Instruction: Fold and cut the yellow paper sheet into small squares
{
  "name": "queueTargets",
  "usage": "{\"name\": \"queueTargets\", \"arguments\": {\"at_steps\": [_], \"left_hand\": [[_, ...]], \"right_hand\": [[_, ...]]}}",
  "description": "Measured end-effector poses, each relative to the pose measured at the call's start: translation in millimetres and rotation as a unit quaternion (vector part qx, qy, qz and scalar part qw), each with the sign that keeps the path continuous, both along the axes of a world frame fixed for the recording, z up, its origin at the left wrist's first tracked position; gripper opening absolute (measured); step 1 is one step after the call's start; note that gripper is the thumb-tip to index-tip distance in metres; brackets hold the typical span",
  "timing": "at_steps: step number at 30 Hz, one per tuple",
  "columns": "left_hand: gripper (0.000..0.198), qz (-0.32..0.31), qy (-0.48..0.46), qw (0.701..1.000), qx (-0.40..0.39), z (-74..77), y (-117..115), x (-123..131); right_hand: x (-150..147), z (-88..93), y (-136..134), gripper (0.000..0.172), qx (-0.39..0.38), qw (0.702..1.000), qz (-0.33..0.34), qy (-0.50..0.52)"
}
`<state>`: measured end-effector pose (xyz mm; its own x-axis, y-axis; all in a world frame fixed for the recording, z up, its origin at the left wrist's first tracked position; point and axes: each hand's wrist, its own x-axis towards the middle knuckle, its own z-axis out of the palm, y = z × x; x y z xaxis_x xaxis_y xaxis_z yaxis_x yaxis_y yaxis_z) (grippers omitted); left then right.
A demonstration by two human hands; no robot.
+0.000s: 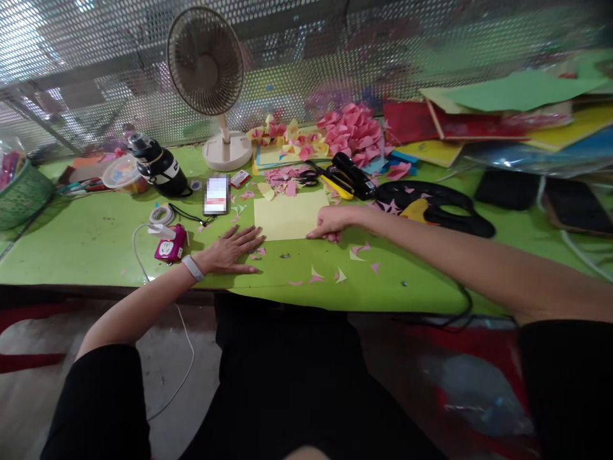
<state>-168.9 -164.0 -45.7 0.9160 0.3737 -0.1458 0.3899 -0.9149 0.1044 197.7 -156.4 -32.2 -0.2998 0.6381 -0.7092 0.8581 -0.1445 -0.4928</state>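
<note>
A pale yellow sheet of paper (287, 216) lies flat on the green table in front of me. My left hand (232, 249) rests palm down with fingers spread, its fingertips at the sheet's lower left edge. At the lower right corner, my right hand (331, 221) has its fingers curled and closed on the sheet's edge. Small pink and yellow paper scraps (316, 276) are scattered below the sheet. Just behind it lie pink paper pieces (287, 179), scissors (308, 177), a yellow cutter (339, 185) and a black stapler (353, 174).
A fan (226, 150), a black bottle (160, 167), a phone (216, 194), a tape roll (161, 214) and a pink power adapter (170, 246) with a cable stand left. Folded pink paper flowers (352, 131) are piled behind. Coloured sheets (522, 92) and a black handled object (433, 203) lie right.
</note>
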Motion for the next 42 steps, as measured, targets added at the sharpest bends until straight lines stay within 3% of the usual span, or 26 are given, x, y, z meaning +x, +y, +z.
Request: {"name": "queueTargets", "arguments": {"at_steps": [6,15,18,20,22,25,28,32,37,42], "left_hand": [[0.097,0.001,-0.001,1.000,0.001,1.9,1.7,-0.1],[0.090,0.001,0.009,1.000,0.017,10.9,0.6,-5.0],[0.085,0.011,0.006,1.000,-0.006,20.6,0.9,-1.8],[0.075,0.055,-0.027,0.998,-0.025,31.7,1.3,12.4],[0.063,0.153,-0.089,0.983,-0.038,43.3,2.0,38.7],[0.048,0.263,-0.096,0.944,-0.173,52.7,4.2,94.4],[0.049,0.300,-0.078,0.883,-0.353,48.7,6.4,151.2],[0.052,0.318,-0.072,0.850,-0.413,35.2,7.8,199.9],[0.048,0.337,-0.031,0.841,-0.423,28.4,10.8,211.2],[0.048,0.364,-0.012,0.827,-0.427,33.8,13.7,188.8]], "right_hand": [[53.2,-4.9,-10.9,0.061,-0.014,0.999,-0.034,-0.031],[59.5,-1.8,-14.3,0.063,-0.030,0.998,-0.034,-0.037],[61.6,-4.3,-13.3,0.064,-0.028,0.998,-0.030,-0.038],[62.7,-6.9,-11.7,0.064,-0.030,0.998,-0.030,-0.037],[63.0,-9.1,-10.1,0.063,-0.034,0.998,-0.034,-0.034],[62.3,-9.1,-9.3,0.062,-0.036,0.998,-0.035,-0.032],[60.1,-5.5,-10.6,0.061,-0.031,0.998,-0.041,-0.037],[57.4,-1.0,-11.9,0.061,-0.024,0.997,-0.049,-0.048],[58.0,-1.2,-10.0,0.064,-0.030,0.997,-0.036,-0.063],[62.6,-6.1,-9.2,0.065,-0.037,0.998,-0.026,-0.041]]}}
